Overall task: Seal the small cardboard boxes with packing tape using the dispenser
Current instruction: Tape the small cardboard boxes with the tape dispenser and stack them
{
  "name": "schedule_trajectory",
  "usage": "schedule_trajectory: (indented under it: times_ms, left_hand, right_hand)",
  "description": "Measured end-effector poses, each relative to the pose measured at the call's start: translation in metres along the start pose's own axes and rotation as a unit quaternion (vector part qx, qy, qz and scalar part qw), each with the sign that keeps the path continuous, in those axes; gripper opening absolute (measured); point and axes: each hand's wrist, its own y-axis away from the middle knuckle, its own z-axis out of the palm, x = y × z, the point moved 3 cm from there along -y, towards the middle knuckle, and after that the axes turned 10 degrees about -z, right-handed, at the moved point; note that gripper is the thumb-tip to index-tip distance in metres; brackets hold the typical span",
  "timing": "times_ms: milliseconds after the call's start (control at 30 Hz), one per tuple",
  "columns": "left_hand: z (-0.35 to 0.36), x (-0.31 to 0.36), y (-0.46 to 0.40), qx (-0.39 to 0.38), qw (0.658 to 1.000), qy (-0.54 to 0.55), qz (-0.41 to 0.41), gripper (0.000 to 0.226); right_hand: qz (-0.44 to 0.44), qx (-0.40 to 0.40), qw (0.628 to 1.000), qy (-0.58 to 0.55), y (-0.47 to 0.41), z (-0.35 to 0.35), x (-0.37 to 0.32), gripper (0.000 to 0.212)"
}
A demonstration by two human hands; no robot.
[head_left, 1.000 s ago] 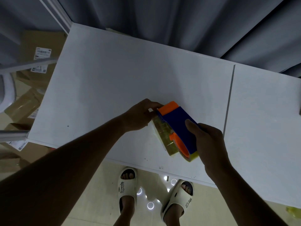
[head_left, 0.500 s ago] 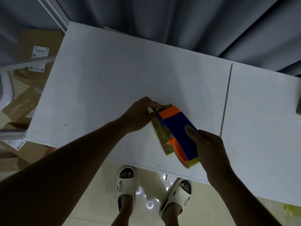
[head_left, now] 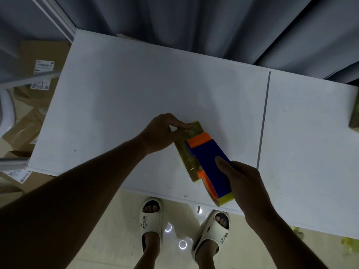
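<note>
A small cardboard box (head_left: 187, 156), shiny with clear tape, lies near the front edge of the white table (head_left: 147, 90). My left hand (head_left: 162, 133) holds its far end, fingers curled over the top corner. A blue and orange tape dispenser (head_left: 210, 164) lies slanted along the box's top. My right hand (head_left: 244, 183) grips the dispenser's near end, thumb pressed on its blue top. The box's right side is hidden under the dispenser.
A second table (head_left: 310, 152) abuts on the right, with another taped box (head_left: 354, 120) at the frame's edge. Flattened cardboard cartons (head_left: 37, 74) lie on the floor to the left. A grey curtain (head_left: 194, 22) hangs behind. My feet in white slippers (head_left: 150, 220) stand below the table edge.
The dispenser has slid toward me along the box, baring more of the box's far end. My left hand stays on that far end.
</note>
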Motion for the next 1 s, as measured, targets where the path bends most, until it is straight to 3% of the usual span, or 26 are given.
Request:
schedule_trajectory:
  times_ms: [567,867,1000]
  left_hand:
    - [0.004,0.014,-0.002,0.081,0.995,-0.054,-0.038,0.023]
    - [0.009,0.009,-0.002,0.098,0.992,-0.077,-0.009,0.019]
    - [0.01,0.012,0.0,0.097,0.992,-0.077,0.012,0.021]
  right_hand:
    - [0.007,0.007,0.999,0.04,0.01,0.001,0.003,0.052]
    - [-0.032,0.021,0.996,0.082,0.016,0.003,-0.009,0.043]
    - [-0.029,0.016,0.995,0.094,0.02,0.0,-0.007,0.051]
